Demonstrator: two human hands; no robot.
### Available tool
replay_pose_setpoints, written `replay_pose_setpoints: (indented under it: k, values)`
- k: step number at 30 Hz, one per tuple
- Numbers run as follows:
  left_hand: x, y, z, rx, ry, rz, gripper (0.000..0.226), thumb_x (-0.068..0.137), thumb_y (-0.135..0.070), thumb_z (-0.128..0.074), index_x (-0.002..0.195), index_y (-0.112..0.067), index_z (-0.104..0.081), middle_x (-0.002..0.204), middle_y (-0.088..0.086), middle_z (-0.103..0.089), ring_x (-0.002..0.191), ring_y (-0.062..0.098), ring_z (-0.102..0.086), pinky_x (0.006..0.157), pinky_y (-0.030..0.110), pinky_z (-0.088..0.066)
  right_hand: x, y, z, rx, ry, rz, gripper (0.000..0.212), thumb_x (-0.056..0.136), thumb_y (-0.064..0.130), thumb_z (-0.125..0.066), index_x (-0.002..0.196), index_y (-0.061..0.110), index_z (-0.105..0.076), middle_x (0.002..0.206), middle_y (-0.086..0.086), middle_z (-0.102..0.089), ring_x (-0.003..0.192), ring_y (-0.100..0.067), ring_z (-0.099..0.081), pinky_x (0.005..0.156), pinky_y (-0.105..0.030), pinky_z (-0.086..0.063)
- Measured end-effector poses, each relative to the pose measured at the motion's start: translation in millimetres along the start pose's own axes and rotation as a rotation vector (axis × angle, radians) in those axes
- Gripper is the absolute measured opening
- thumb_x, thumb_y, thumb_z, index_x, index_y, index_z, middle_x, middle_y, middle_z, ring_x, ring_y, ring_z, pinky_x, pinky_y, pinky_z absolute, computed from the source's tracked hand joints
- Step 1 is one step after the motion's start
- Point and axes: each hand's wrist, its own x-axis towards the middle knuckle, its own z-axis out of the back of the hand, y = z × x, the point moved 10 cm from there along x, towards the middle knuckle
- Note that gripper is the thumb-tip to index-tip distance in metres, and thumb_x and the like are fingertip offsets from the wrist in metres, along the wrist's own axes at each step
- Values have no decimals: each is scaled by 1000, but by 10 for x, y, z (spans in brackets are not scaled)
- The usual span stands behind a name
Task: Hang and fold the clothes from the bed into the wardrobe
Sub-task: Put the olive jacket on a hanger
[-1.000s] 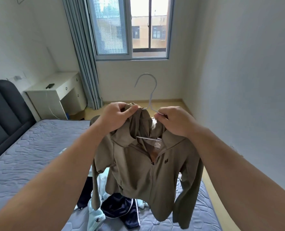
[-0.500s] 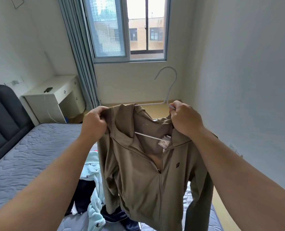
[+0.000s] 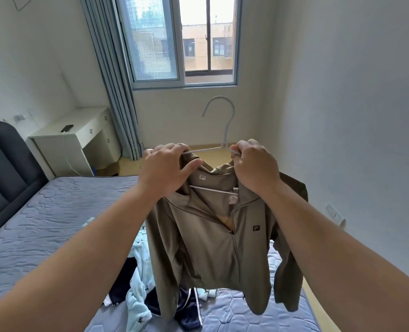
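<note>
Left hand (image 3: 167,168) pinches jacket (image 3: 210,240) collar at hanger (image 3: 206,150); right hand (image 3: 256,166) grips opposite shoulder. Settle both shoulders evenly over hanger ends, hook kept clear.

jacket (image 3: 210,248) on hanger (image 3: 225,121), above clothes (image 3: 138,295) on bed (image 3: 43,224)

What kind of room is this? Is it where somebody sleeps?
Most likely a bedroom, yes. There is a bed with a padded headboard, a pile of clothes lying on the bed, and a small white desk standing beside it.
</note>
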Motion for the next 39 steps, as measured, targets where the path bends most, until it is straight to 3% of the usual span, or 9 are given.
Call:
replay_pose_setpoints:
  k: [5, 10, 16, 21, 24, 27, 30, 34, 39]
  values:
    - [53, -46, -48, -23, -38, 29, 32, 104, -43, -46, 103, -20, -68, 95, 1, -70, 86, 29, -66, 69, 35, -47, -55, 35, -55, 38, 69, 63, 28, 103, 35, -54, 110, 13, -70, 105, -9, -59, 106, -31, -54, 90, -42, -50]
    - [39, 196, -116, -68, -31, 187, 26, 105, -30, -46, 112, -18, -69, 99, 7, -73, 88, 31, -67, 70, 34, -48, -25, -201, -6, 17, 161, 2, 19, 94, 29, -68, 112, 24, -68, 111, -5, -54, 115, -32, -50, 98, -41, -40]
    - [62, 352, -151, -38, -6, 246, 37, 107, -43, -43, 100, -14, -65, 81, 3, -65, 70, 25, -60, 63, 34, -47, -56, -370, 334, 164, -34, -135, 38, 83, -5, -49, 108, 18, -67, 105, 0, -45, 99, -27, -60, 91, -34, -50]
    - [47, 374, -235, -75, 11, 277, 39, 106, -46, -42, 100, -19, -70, 88, 5, -71, 77, 28, -61, 68, 35, -47, -98, -131, 142, 257, 124, -49, 24, 87, 16, -62, 107, 27, -68, 102, 4, -59, 86, -8, -56, 73, -12, -41]
    - [2, 509, -248, -122, -16, 325, 39, 106, -43, -42, 97, -17, -70, 89, 8, -71, 80, 32, -63, 67, 36, -48, -139, -398, 204, 394, -11, -200, 25, 94, 22, -50, 114, 26, -65, 111, 3, -64, 95, -9, -57, 79, -19, -41]
    - [-16, 634, -167, -165, -90, 352, 37, 106, -39, -44, 95, -14, -69, 87, 11, -71, 82, 36, -64, 65, 34, -42, -219, -745, 208, 272, -83, -342, 31, 100, 19, -40, 119, 19, -65, 121, -6, -62, 109, -21, -56, 92, -29, -42]
    - [9, 730, -40, -199, -168, 362, 32, 105, -35, -48, 97, -12, -69, 88, 14, -71, 85, 38, -65, 67, 34, -38, -252, -989, 8, 280, 76, -460, 34, 104, 33, -42, 128, 20, -61, 120, -4, -61, 120, -28, -55, 104, -41, -44]
    - [66, 878, 69, -283, -198, 337, 32, 106, -34, -46, 93, -13, -66, 87, 15, -69, 89, 40, -62, 84, 44, -48, -432, -1183, -194, 855, 136, -739, 59, 99, 63, -42, 119, 14, -68, 115, -6, -72, 113, -26, -64, 95, -40, -49]
    - [103, 1056, 180, -253, -239, 356, 38, 108, -39, -40, 90, -12, -61, 85, 18, -66, 90, 44, -60, 82, 45, -44, -640, -872, -516, 1032, 554, -671, 77, 88, 78, -42, 106, 12, -78, 106, -10, -76, 102, -24, -73, 84, -35, -59]
